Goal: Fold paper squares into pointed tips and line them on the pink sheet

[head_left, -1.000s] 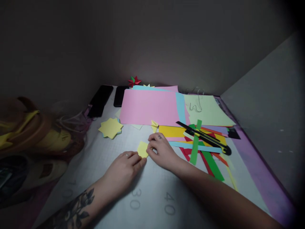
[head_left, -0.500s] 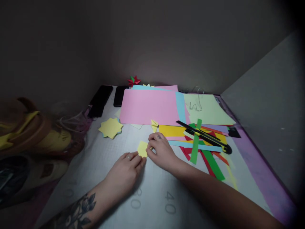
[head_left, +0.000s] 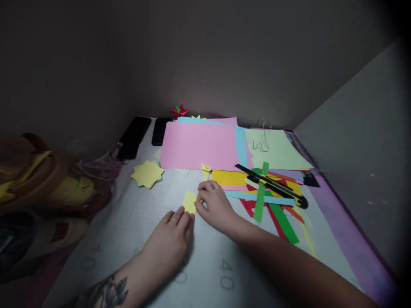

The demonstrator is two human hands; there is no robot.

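A small yellow paper piece (head_left: 189,201) lies on the pale, number-marked table between my hands. The fingertips of my left hand (head_left: 171,235) rest together on its lower edge. My right hand (head_left: 215,206) is curled at its right edge, thumb and forefinger pinched on the paper. Just beyond my right hand is a small folded yellow piece (head_left: 206,170). A stack of yellow star shapes (head_left: 147,174) sits to the left, with a bit of blue showing at its edge.
Pink sheets (head_left: 199,145) and pale green sheets (head_left: 272,149) lie at the back. To the right, a black cutter (head_left: 279,187) rests on coloured strips (head_left: 284,218). Two dark phones (head_left: 135,130) and a red-green paper star (head_left: 179,111) are at the back left; bags (head_left: 64,184) stand left.
The view has shifted slightly, so the table things appear a little lower and further left. Both hands keep nearly the same places at the yellow paper piece.
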